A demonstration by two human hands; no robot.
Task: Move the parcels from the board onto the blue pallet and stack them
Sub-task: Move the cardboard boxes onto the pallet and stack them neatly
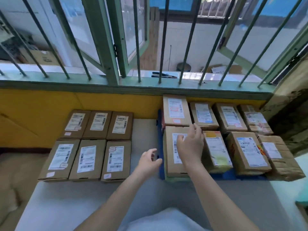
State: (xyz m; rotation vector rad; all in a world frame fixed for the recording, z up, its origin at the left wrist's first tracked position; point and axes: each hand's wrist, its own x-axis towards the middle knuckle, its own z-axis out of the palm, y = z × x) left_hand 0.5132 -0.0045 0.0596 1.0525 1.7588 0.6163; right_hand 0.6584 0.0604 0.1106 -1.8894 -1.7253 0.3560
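Observation:
Several brown parcels with white labels (86,144) lie in two rows on the pale board (143,130) at the left. On the blue pallet (161,170) at the right, more parcels sit in two rows. My right hand (190,144) rests flat on the near-left pallet parcel (171,165), fingers spread, gripping nothing. Just left of the pallet's edge, my left hand (150,160) hovers open and holds nothing. A taller parcel (176,110) stands behind the one under my right hand.
A yellow wall (50,104) and a green barred window (150,82) close off the far side. Tape-wrapped parcels (280,157) fill the pallet's right end. A dark worn wall (290,117) stands at the right. The pale surface extends toward me.

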